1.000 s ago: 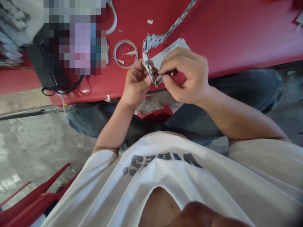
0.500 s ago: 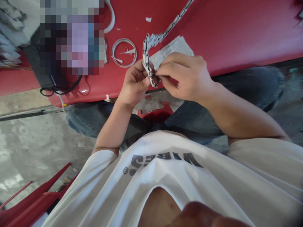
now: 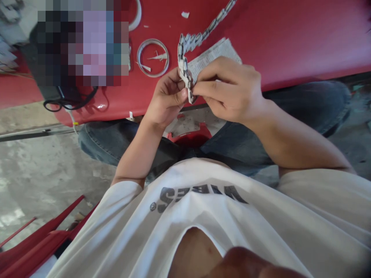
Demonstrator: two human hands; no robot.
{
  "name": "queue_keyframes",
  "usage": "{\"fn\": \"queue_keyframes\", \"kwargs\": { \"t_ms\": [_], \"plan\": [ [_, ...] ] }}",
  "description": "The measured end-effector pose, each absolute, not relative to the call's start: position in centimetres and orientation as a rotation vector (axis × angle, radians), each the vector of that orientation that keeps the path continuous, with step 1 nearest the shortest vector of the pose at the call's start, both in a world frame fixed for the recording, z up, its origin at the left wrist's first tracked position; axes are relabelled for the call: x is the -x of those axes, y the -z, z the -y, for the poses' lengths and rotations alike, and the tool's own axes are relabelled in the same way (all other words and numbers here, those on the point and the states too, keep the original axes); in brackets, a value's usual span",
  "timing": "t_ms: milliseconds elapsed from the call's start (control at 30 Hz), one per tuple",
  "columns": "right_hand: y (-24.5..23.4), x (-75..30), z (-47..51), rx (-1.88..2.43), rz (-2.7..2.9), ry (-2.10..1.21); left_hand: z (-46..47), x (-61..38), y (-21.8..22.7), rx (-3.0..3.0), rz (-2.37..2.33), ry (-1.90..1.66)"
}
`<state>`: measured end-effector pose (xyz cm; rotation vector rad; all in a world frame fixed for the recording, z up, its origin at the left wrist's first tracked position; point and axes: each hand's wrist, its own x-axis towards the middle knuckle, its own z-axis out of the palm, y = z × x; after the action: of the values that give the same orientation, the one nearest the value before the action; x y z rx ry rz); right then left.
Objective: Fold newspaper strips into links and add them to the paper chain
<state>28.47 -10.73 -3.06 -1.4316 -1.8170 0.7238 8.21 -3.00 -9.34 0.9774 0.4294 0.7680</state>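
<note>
A long black-and-white zigzag chain (image 3: 181,54) of what looks like folded paper runs from the far edge of the view down to my hands. My left hand (image 3: 166,98) grips its near end between thumb and fingers. From the other side my right hand (image 3: 232,87) pinches at the same end, fingertips pressed together; any small piece between them is hidden. Just behind my right hand lies a stack of printed paper strips (image 3: 216,54), partly covered by it.
On the red table (image 3: 290,42) a tape-like ring (image 3: 138,58) has paper scraps inside it, and part of a second ring (image 3: 139,15) shows farther back. A white scrap (image 3: 185,15) lies beyond the chain. At left a black cable (image 3: 87,102) hangs near a blurred-out area.
The chain's near end has become more upright and shifted slightly right. My right hand has moved a little right, its fingers closer together. The whole view has shifted slightly.
</note>
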Motion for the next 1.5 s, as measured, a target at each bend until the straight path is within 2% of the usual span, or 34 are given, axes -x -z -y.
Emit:
{"fn": "queue_keyframes", "kwargs": {
  "t_ms": [300,533,667,933,1100,1167,1333,1500],
  "plan": [
    [4.7,-28.7,10.5,1.369,1.777,-0.677,1.8,-8.0,11.6,-0.980,-0.466,-0.650],
    [4.1,-28.3,10.6,1.331,1.999,-0.205,2.4,-8.2,10.8,-0.940,-0.486,-0.678],
    [4.6,-28.4,10.4,1.217,1.978,-0.116,2.6,-8.3,10.4,-0.953,-0.494,-0.695],
    [4.3,-28.8,10.4,1.273,2.016,-0.273,2.5,-8.3,10.8,-0.927,-0.467,-0.701],
    [3.9,-28.4,10.4,1.156,1.900,-0.309,2.5,-8.1,11.1,-0.902,-0.520,-0.704],
    [3.6,-28.1,10.2,1.113,1.765,-0.419,2.6,-8.0,10.7,-0.905,-0.550,-0.741],
    [3.6,-27.6,9.4,1.173,1.395,-0.937,2.7,-8.2,9.7,-0.922,-0.507,-0.786],
    [4.4,-27.4,9.0,1.144,1.252,-1.036,2.9,-8.5,9.3,-0.909,-0.439,-0.800]
  ]
}}
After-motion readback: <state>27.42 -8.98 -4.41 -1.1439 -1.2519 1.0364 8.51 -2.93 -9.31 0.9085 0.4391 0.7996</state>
